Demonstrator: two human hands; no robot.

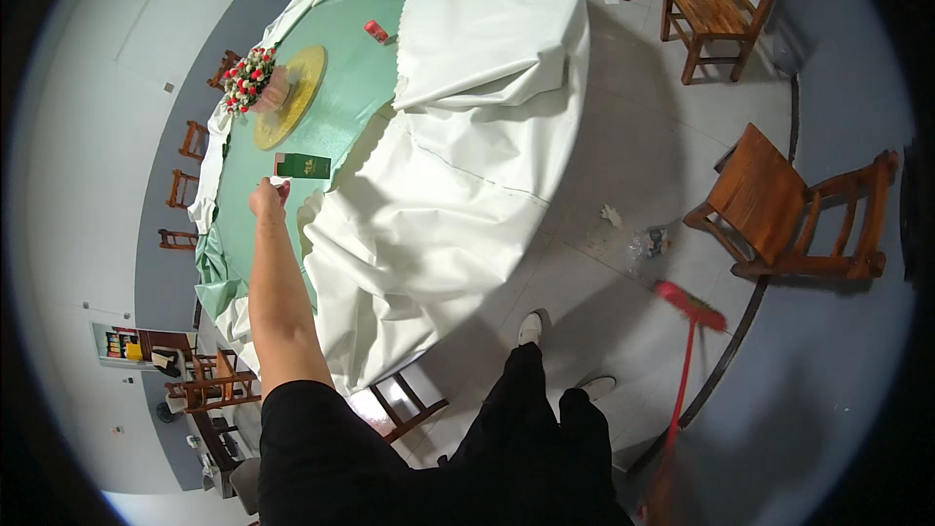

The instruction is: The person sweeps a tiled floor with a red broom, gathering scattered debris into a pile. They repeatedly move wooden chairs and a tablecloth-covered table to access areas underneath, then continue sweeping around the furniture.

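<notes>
My left arm reaches out over the round table. My left hand (267, 199) is closed at the near edge of a green box (306, 167) with a pinkish-brown end. A small white bit shows between the fingers and the box; I cannot make out what it is or whether the box is gripped. Under the box lies a green table covering (336, 88). A white cloth (429, 224), rumpled and folded back, covers the table's right and near side. My right hand does not show.
A flower arrangement (250, 81) stands by a gold round plate (300, 97); a red can-like item (375, 31) lies beyond. On the right are a wooden chair (765, 200), litter (648, 243) and a red broom (693, 307), its handle running to the lower edge. Another chair (716, 10) stands farther off.
</notes>
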